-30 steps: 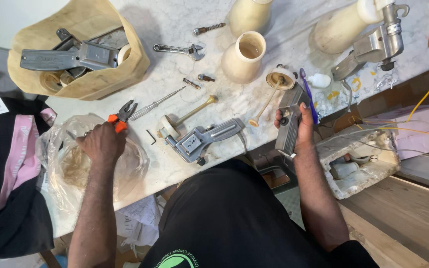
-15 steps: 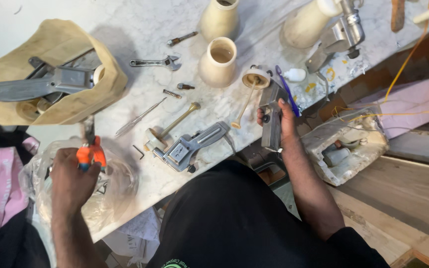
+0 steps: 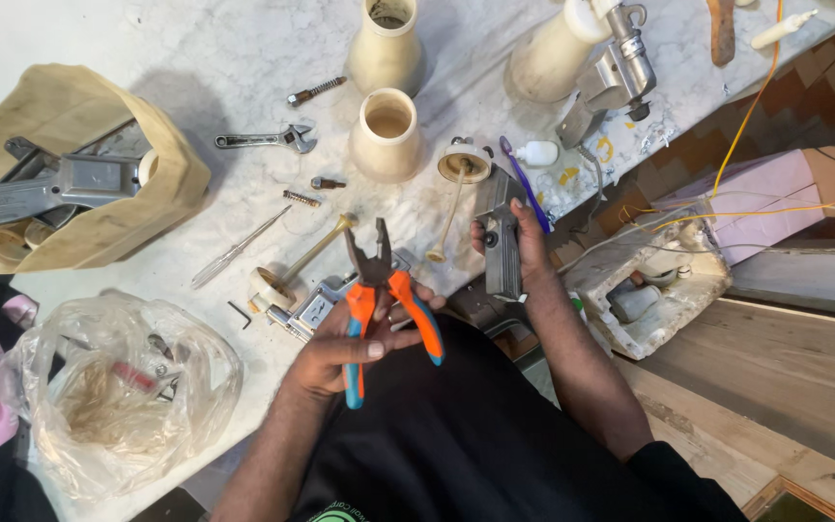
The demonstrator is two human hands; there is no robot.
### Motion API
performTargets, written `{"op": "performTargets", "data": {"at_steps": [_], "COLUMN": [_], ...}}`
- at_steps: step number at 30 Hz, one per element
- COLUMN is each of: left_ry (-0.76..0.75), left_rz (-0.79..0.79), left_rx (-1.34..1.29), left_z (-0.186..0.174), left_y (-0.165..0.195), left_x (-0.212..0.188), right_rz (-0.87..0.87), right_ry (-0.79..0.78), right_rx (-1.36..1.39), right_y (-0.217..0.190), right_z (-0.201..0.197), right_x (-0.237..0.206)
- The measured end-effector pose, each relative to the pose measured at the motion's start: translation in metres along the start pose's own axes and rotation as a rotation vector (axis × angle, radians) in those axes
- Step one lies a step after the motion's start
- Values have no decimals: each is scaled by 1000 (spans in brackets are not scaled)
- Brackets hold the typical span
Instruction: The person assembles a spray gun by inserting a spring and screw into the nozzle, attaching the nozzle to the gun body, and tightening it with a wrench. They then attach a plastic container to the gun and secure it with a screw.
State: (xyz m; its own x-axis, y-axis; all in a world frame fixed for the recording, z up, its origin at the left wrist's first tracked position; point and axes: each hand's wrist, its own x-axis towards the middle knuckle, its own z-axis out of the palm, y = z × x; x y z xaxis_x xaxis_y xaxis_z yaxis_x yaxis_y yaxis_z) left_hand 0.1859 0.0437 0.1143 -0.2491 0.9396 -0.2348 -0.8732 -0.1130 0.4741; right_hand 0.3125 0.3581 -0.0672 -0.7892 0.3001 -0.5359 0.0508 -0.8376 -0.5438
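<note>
Gripping orange-handled pliers left-handed, grey metal fitting right-handed.

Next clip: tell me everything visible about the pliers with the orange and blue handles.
The pliers are combination pliers with dark metal jaws and orange handles trimmed in blue. The jaws point up and away from the person and look nearly shut; the handles are spread apart. The left hand holds them over the near edge of the marble table, its fingers across the left handle. The right handle juts free toward the dark shirt.
</note>
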Motion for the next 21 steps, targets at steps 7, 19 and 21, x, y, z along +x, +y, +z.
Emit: {"op": "performTargets", "data": {"at_steps": [7,19,21], "left_ry": [487,599,531], "left_rz": [13,-124,-132], "left_rx": [47,680,749], "left_z": [3,-35,-43], "left_y": [-26,-62,-59], "left_x": [16,65,71], "right_rz": [27,120,133], "right_ry": [22,-55,-52], "right_rx": [-15,-44,-60], "right_y": [0,-4,-6], "right_z": [-4,-12,-10], "right_x": [2,2,3]}}
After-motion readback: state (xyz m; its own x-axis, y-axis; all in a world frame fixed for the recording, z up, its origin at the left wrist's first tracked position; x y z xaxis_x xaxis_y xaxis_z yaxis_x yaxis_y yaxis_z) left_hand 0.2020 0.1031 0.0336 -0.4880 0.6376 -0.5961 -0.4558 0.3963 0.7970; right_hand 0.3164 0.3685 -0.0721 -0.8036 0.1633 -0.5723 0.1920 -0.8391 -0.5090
